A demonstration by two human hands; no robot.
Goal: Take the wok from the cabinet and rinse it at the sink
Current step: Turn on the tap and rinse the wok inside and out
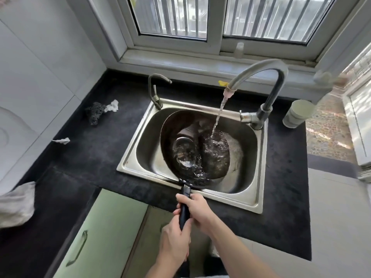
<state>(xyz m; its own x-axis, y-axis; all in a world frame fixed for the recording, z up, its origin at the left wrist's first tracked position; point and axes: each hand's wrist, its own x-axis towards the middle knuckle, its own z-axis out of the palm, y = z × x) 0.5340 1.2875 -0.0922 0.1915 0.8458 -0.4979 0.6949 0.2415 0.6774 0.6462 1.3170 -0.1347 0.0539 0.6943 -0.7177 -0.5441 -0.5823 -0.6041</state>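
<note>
The dark wok (172,137) lies tilted inside the steel sink (259,171), its black handle (184,209) reaching over the sink's front edge. Both hands hold that handle: my right hand (197,209) nearer the wok, my left hand (175,239) at the handle's end. Water streams from the tall faucet (269,77) into the wok and swirls in its bowl.
A small second tap (155,91) stands at the sink's back left. A dark scrubber and white scrap (100,112) lie on the black counter, a grey cloth (16,205) at the left edge, a pale cup (299,113) at the right. The green cabinet door (100,233) below is open.
</note>
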